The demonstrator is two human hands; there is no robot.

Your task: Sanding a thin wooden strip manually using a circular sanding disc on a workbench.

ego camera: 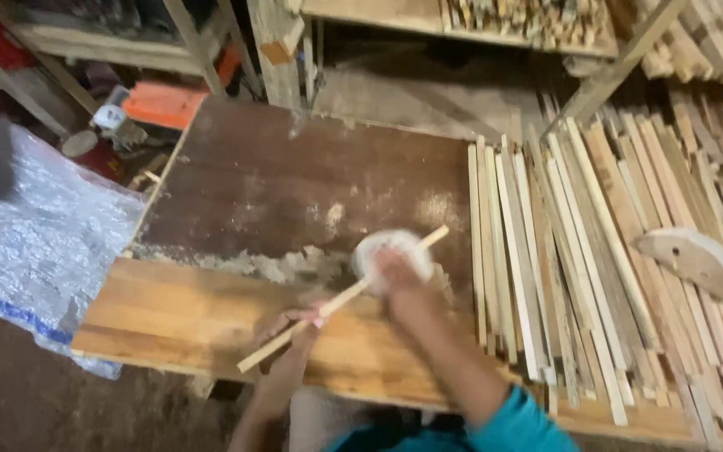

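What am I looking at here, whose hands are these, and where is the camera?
One picture, taken by a camera on a person's head, looking down at a wooden workbench. No machine: two bare hands. The left hand grips a thin wooden stick near its lower end. The right hand, blurred, presses a pale pad against the stick. Sawdust lies on the bench. A pile of wood strips lies to the right, a plastic sheet to the left.

Single head-worn camera, looked steeply down from above onto the workbench (211,318), faced away from the wearer, close range, forearms entered from bottom edge.
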